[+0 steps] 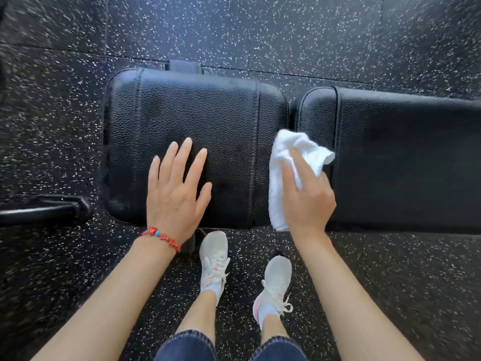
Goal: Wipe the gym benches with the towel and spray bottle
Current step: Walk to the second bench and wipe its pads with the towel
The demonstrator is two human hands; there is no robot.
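While the person stands over the black padded bench point(197, 121), both bare arms reach down toward it from the near side. The bench is made of two cushions: a shorter seat pad point(182, 108) and a longer back pad point(406, 157), with a narrow gap between them. The left hand point(177, 188) lies over the seat pad's near half, fingers straight and spread, holding nothing; whether the palm presses the leather or hovers just above it cannot be told. A red beaded bracelet point(162, 237) circles that wrist. The right hand point(307, 194) grips a bunched white towel point(286, 165), the fingers curled round the cloth with the forefinger stretched along its top. The towel sits over the gap between the two pads, at the bench's near edge, and its loose end hangs down past that edge. No spray bottle shows.

Near the bench on the person's side, two pale laced sneakers point(214, 259) stand on the black rubber floor point(286, 35) flecked with white, and dark denim shorts point(187, 346) show at the lower edge of the view. Beside the seat pad's near outer corner, a black tubular bar point(41, 208) lies low, near the floor. Beyond the seat pad's far edge, a small dark bracket point(184, 66) pokes out.
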